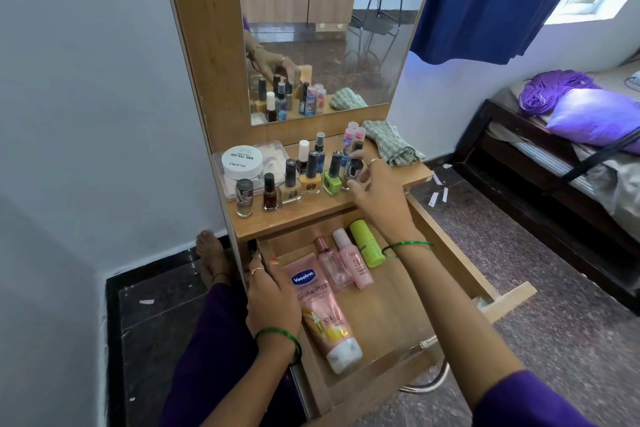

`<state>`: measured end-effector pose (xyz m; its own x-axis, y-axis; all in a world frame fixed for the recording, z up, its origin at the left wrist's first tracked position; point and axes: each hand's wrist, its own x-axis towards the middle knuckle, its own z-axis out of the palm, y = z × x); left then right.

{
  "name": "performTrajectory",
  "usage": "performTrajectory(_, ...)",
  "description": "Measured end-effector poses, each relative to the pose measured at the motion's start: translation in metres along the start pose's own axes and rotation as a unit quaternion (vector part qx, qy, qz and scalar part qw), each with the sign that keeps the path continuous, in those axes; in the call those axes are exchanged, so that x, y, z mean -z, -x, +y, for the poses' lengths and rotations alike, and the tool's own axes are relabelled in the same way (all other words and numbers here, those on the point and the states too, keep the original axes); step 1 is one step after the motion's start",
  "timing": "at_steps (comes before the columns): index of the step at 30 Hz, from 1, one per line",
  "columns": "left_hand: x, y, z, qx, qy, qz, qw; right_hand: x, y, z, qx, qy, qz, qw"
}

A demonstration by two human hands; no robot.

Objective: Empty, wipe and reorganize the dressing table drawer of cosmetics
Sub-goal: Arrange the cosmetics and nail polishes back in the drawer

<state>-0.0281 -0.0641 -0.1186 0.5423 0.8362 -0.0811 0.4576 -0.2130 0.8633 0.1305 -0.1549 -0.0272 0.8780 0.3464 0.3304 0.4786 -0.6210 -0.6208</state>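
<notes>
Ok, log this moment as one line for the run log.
left hand: on drawer wall | right hand: grips polish bottle on shelf | drawer: open, tube, three bottles inside | cloth: on shelf

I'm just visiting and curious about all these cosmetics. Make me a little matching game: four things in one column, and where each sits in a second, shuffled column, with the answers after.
Things:
1. Vaseline tube
2. lime green nail polish bottle
3. white Zudio nail polish jar
4. checked cloth

Places:
A. on a clear flat box, at the tabletop's left
B. lying in the open drawer, next to the left hand
C. crumpled at the tabletop's back right
D. standing in the front row of bottles, just left of the right hand

Pairs: 1-B, 2-D, 3-A, 4-C
</notes>
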Motion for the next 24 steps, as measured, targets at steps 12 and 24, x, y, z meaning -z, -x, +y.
performTrajectory(12,0.0,-0.001,-0.001,0.002,0.003,-0.008,1.0,0.042,0.026,0.039,-0.074,-0.016,0.044,0.996)
performTrajectory(24,0.002,0.002,0.004,0.003,0.013,-0.016,1.0,0.01,0.017,0.088,-0.163,0.087,-0.08,0.979)
